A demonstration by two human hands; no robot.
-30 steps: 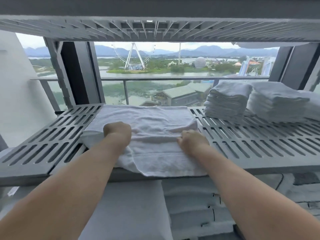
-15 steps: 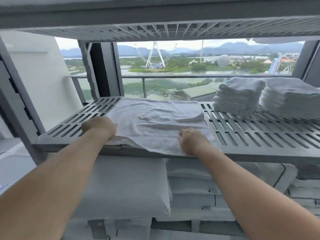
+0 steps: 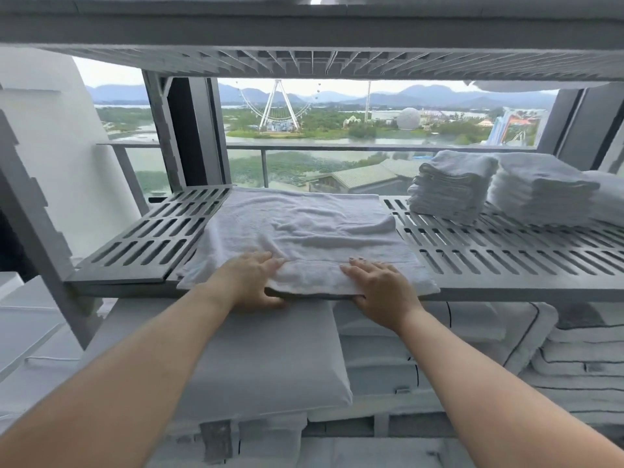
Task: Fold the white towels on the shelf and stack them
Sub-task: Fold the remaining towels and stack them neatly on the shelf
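Observation:
A white towel (image 3: 304, 228) lies spread and rumpled across the middle of the grey slatted shelf (image 3: 152, 241), its near edge hanging over the shelf's front lip. My left hand (image 3: 250, 282) lies on the near edge left of centre, fingers flat on top and thumb under the edge, pinching it. My right hand (image 3: 378, 285) holds the same edge right of centre in the same way. Two stacks of folded white towels (image 3: 452, 187) (image 3: 540, 194) stand at the back right of the shelf.
Another slatted shelf (image 3: 304, 62) hangs close overhead. White pillows (image 3: 263, 359) and folded linen (image 3: 574, 359) fill the level below. A grey upright post (image 3: 37, 231) stands at the left. Behind the shelf is a window with a railing.
Both hands have gone from fists on the towel to flat fingers over its near edge. The left hand has moved right, toward the right hand. The towel lies flatter.

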